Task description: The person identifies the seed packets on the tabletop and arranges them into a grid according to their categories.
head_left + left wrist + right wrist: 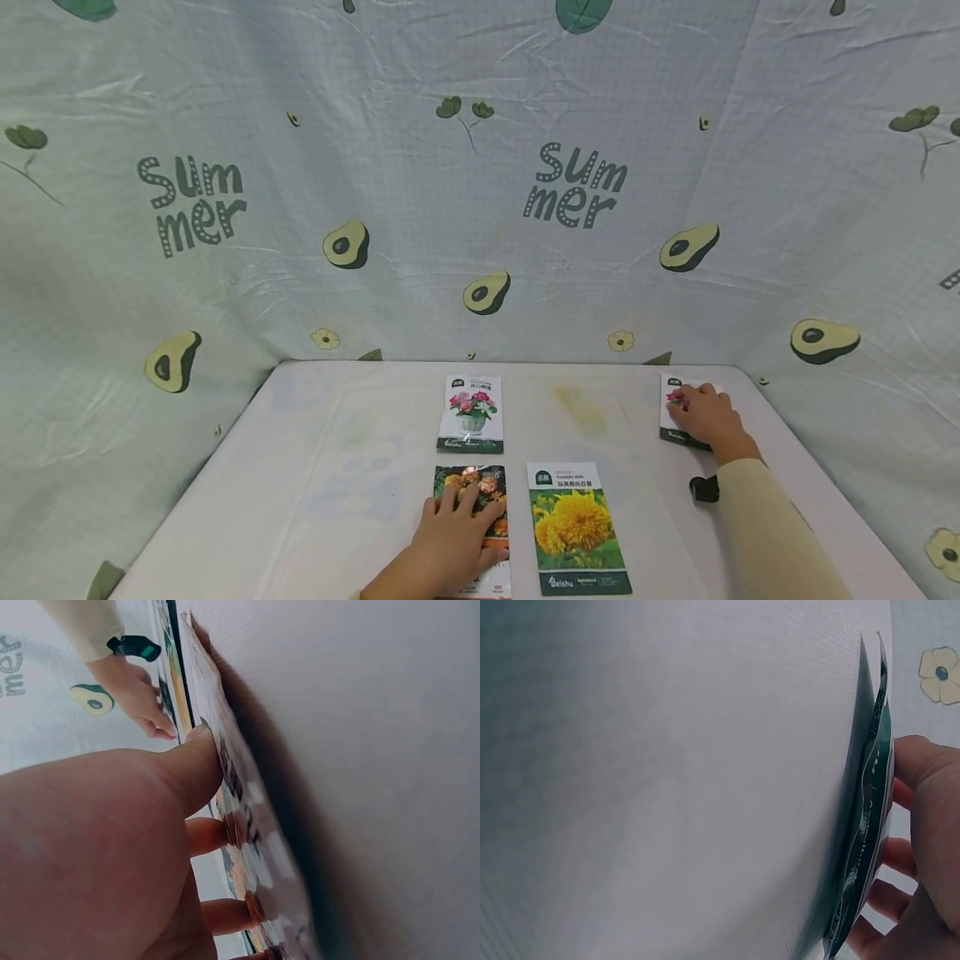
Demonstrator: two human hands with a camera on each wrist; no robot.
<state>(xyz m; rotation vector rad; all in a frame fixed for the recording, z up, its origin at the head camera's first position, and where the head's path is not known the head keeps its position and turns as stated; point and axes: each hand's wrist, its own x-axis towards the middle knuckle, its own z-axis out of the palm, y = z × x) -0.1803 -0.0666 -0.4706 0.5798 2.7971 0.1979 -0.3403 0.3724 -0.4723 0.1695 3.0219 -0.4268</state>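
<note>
My left hand rests on a seed packet with orange flowers near the front of the table, its fingers spread over the printed face. In the left wrist view, the thumb and fingertips touch that packet from above. Far to the right, my right hand lies over a white seed packet with pink flowers. The right wrist view has its fingertips against the face of this packet, whose dark green lower edge shows. Much of both packets is covered by the hands.
Beside the left hand lies a sunflower seed packet. Behind it, a packet with a potted pink bouquet lies flat. All are on a white table, backed by an avocado-print cloth. A black wrist strap circles the right wrist.
</note>
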